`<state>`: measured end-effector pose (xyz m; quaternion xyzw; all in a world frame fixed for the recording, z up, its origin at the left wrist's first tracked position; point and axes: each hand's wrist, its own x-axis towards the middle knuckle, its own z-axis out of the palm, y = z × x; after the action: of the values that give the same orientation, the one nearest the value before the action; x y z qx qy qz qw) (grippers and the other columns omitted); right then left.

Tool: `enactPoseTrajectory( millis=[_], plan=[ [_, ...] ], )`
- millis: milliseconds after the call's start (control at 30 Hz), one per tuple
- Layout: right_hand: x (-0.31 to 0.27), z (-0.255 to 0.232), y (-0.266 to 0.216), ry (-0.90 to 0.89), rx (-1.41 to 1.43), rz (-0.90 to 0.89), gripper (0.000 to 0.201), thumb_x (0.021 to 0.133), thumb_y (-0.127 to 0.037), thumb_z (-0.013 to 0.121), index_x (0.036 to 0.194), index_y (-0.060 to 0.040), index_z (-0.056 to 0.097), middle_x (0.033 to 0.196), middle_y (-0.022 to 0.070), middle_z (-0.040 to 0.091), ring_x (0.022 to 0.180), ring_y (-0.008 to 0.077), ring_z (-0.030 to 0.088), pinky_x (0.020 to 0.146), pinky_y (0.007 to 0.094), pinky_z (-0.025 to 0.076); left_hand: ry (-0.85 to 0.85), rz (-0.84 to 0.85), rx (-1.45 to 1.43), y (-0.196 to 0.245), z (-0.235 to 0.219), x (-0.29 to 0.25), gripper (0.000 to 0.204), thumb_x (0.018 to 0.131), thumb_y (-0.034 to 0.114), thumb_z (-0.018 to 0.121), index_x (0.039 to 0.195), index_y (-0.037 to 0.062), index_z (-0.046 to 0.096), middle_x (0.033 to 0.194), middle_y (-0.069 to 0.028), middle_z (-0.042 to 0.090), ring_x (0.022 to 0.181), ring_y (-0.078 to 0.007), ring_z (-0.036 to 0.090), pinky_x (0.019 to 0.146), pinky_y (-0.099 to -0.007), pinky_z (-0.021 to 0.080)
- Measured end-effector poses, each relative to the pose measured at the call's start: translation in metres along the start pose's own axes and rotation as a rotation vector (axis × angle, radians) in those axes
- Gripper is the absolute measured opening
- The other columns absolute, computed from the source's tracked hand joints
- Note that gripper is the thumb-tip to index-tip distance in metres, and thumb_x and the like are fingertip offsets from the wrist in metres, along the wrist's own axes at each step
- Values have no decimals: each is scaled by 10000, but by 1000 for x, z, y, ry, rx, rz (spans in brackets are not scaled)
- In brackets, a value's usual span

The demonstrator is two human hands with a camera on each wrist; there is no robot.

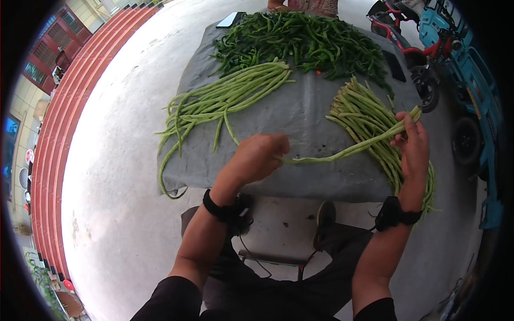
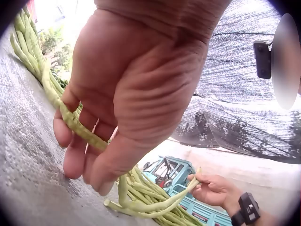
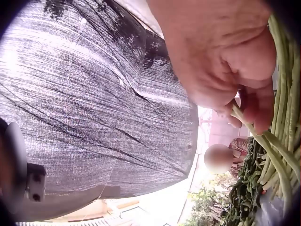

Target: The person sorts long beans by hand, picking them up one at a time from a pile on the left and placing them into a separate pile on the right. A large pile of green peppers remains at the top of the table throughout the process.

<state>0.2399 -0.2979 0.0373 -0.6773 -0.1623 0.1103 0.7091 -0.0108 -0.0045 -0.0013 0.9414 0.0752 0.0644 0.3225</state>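
My right hand (image 1: pixel 413 144) pinches the ends of long beans (image 1: pixel 369 143) over the right side of the table. These stretch leftward toward my left hand (image 1: pixel 257 158). In the left wrist view, the left thumb and fingers grip another long bean (image 2: pixel 77 126), which runs up toward the left-hand pile. The beans' ends held by the right hand show close up in the right wrist view (image 3: pixel 270 146). A loose pile of long beans (image 1: pixel 230 93) lies to the left, and a straighter bundle of long beans (image 1: pixel 356 112) lies under and beside the right hand.
Green chili peppers (image 1: pixel 300 43) are heaped across the far side of the grey-covered table (image 1: pixel 278 115). A phone (image 1: pixel 231 20) lies at the far left corner and a dark flat object (image 1: pixel 393 65) at the right edge. Another person (image 1: pixel 313 6) sits opposite. A blue three-wheeler (image 1: pixel 471 80) stands right.
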Motion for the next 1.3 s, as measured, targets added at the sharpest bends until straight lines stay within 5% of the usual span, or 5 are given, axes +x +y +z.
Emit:
enactPoseTrajectory(
  millis=[500, 800, 1100, 1300],
  plan=[
    [4, -8, 1, 5, -88, -3, 288, 1122, -323, 569, 1148, -57, 677, 815, -15, 565, 684, 67, 552, 628, 253, 512, -75, 90, 10, -6, 1, -8, 263, 819, 186, 816, 1012, 89, 665, 926, -103, 722, 900, -346, 707, 769, -454, 544],
    [5, -9, 0, -20, -86, -10, 292, 1120, -332, 578, 1155, -55, 665, 836, -21, 575, 678, 51, 535, 622, 235, 491, 260, -43, 67, -2, -11, 0, 250, 939, 238, 758, 1109, 73, 678, 1089, -123, 710, 962, -374, 694, 829, -480, 554],
    [4, -11, 2, -28, -93, -36, 275, 1119, -324, 574, 1123, -69, 677, 861, -14, 597, 674, 59, 552, 615, 244, 495, 590, -49, 456, -59, -16, 29, 413, 861, 144, 769, 1251, 67, 658, 1259, -133, 660, 1214, -366, 609, 993, -482, 521],
    [0, -4, -1, -24, -96, -40, 274, 1124, -311, 562, 1114, -65, 682, 889, -13, 600, 682, 53, 548, 602, 258, 501, 488, -230, 559, -73, -17, 42, 454, 835, 141, 791, 1267, 89, 664, 1230, -131, 677, 1231, -341, 607, 999, -489, 483]
  ],
)
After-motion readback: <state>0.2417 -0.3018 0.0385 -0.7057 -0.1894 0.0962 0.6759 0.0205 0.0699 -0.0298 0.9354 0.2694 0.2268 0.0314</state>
